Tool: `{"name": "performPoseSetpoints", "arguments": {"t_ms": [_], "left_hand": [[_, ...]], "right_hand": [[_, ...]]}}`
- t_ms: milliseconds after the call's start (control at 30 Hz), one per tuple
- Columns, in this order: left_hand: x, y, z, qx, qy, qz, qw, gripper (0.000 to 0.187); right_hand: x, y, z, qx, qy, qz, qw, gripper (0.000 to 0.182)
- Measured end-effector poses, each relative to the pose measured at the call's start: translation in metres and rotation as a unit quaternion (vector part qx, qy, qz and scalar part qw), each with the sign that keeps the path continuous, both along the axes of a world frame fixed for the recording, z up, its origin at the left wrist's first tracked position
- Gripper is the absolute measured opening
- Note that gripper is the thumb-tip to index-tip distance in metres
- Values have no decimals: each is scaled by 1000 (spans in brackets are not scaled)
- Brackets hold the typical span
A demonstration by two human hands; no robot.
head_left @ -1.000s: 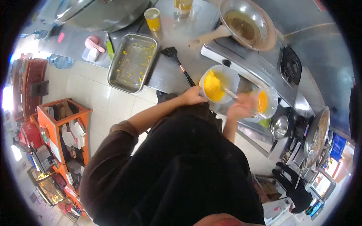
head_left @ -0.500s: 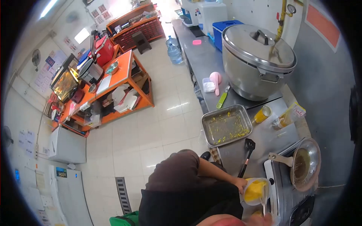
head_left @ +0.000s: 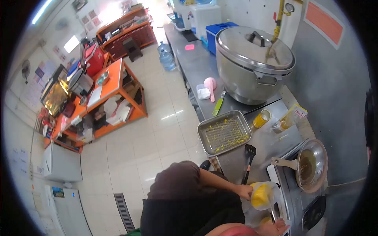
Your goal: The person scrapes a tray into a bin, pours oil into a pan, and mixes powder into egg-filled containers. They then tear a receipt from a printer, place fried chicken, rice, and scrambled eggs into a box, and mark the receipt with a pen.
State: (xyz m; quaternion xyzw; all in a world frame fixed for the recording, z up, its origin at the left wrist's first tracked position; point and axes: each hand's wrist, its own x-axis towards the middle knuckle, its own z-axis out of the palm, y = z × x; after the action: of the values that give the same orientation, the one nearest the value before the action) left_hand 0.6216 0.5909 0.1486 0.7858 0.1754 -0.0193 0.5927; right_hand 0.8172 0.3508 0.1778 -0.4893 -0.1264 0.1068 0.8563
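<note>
My left hand (head_left: 245, 191) grips the rim of a translucent plastic bowl (head_left: 278, 192), which is tilted and holds a yellow mixture (head_left: 260, 196). At the bottom of the view, my right hand (head_left: 275, 227) is closed around the handle of a metal whisk (head_left: 272, 212), whose wires reach into the bowl. Part of another container with something yellow (head_left: 264, 221) shows below the bowl, mostly hidden. A black slotted spatula (head_left: 250, 152) lies on the counter just beyond my left hand.
A metal tray (head_left: 223, 152) with yellow bits sits on the steel counter. Near it are a yellow can (head_left: 261, 118), a plastic bag (head_left: 289, 118), a green-handled peeler (head_left: 219, 104) and a large lidded pot (head_left: 252, 90). A frying pan (head_left: 313, 167) rests on the gas stove (head_left: 285, 204).
The camera has shifted, so the scene sits further left. The bowl is tilted more, and my right hand with the whisk has moved slightly relative to it.
</note>
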Motion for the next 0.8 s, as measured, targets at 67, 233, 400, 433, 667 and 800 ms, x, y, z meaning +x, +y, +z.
{"name": "performPoseSetpoints", "arguments": {"t_ms": [67, 233, 400, 433, 667, 800], "left_hand": [[3, -8, -23, 29, -14, 19, 999, 51], [-1, -1, 10, 16, 28, 38, 999, 50], [4, 0, 3, 34, 35, 45, 998, 50], [8, 10, 16, 31, 36, 49, 998, 50], [17, -3, -13, -7, -36, 101, 994, 38], [6, 1, -23, 0, 42, 28, 999, 42]], "right_hand": [[-70, 72, 38, -188, -5, -131, 973, 24], [-54, 66, 54, -274, -123, -114, 947, 21], [-74, 85, 46, -302, -111, -157, 934, 19], [-65, 77, 45, -284, -117, -141, 941, 19], [-78, 99, 46, -290, -114, -196, 930, 20], [-74, 93, 63, -182, -293, -211, 915, 23]]}}
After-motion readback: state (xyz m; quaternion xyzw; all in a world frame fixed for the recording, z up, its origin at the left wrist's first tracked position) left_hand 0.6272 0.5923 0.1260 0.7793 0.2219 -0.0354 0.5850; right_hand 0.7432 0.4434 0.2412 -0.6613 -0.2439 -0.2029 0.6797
